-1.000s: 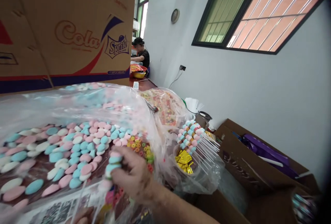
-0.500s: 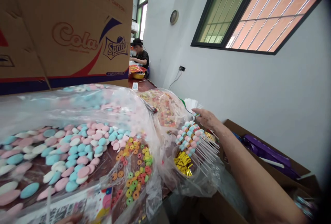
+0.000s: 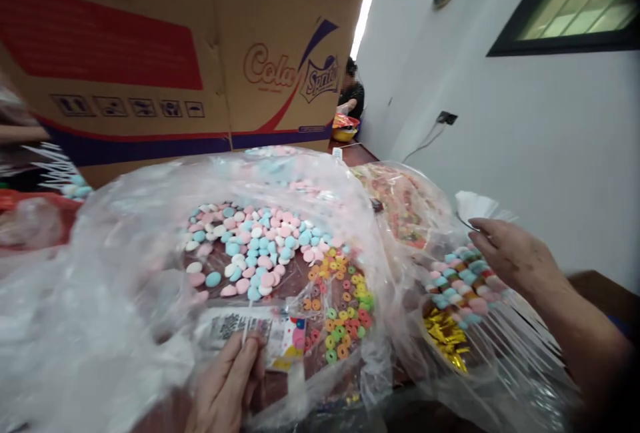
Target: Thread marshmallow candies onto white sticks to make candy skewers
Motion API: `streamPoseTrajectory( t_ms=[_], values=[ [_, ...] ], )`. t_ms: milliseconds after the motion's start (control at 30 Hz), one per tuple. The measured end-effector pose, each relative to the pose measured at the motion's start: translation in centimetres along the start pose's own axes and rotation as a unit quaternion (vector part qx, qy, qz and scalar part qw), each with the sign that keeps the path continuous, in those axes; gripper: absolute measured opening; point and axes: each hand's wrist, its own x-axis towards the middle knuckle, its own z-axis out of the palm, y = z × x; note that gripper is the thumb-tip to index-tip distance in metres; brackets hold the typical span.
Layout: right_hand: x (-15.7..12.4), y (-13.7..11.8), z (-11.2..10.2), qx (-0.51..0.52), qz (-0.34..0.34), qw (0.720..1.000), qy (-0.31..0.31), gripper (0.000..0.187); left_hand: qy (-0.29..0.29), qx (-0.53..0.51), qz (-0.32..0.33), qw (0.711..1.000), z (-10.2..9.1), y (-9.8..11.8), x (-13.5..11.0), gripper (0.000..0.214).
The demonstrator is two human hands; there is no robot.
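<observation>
My left hand (image 3: 227, 379) pinches a thin white stick (image 3: 249, 323) upright over a printed packet label (image 3: 280, 336). The stick's top meets the pink, white and blue candies (image 3: 265, 253) behind it; whether one is on its tip I cannot tell. Beside them lie ring-shaped cereal pieces (image 3: 345, 326) in several colours. Over a pile of candy skewers (image 3: 465, 279) with white sticks, my right hand (image 3: 515, 246) has its fingers drawn together; what they hold, if anything, is hidden. White paper-like strips (image 3: 475, 206) stand just beyond its fingertips.
A large cardboard carton (image 3: 165, 73) stands behind the clear plastic bag (image 3: 135, 199). Another bag of cereal rings (image 3: 400, 203) lies right of it. Gold foil strips (image 3: 447, 339) sit below the skewers. A person (image 3: 353, 93) sits farther back; another person's arm (image 3: 23, 133) shows at left.
The view has swung left, bringing my left hand and its stick fully into sight. My right hand has drawn back from beyond the skewers to a place over them.
</observation>
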Motion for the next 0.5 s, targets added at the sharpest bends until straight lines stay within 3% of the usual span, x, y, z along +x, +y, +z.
streamPoseTrajectory(
  t_ms=[100, 200, 300, 400, 500],
  values=[
    [-0.1, -6.5, 0.0, 0.072, -0.054, 0.996, 0.017, 0.037, 0.018, -0.027, -0.009, 0.999, 0.4, 0.1, -0.2, 0.048],
    [-0.8, -14.3, 1.1, 0.195, -0.128, 0.972, -0.011, 0.027, 0.008, -0.016, -0.007, 1.0, 0.4, -0.7, 0.0, 0.052],
    [-1.7, -21.3, 3.3, 0.266, -0.203, 0.935, -0.12, 0.027, 0.019, -0.012, 0.02, 1.0, 0.3, -0.8, 0.0, 0.045],
    [-2.4, -26.5, 5.8, 0.263, -0.25, 0.912, -0.193, 0.024, 0.049, -0.032, 0.032, 0.998, 0.3, -0.5, -0.1, 0.043],
    [-2.8, -30.0, 7.6, 0.227, -0.283, 0.908, -0.21, 0.02, 0.04, -0.047, 0.007, 0.998, 0.2, -0.8, 0.0, 0.047]
  ],
)
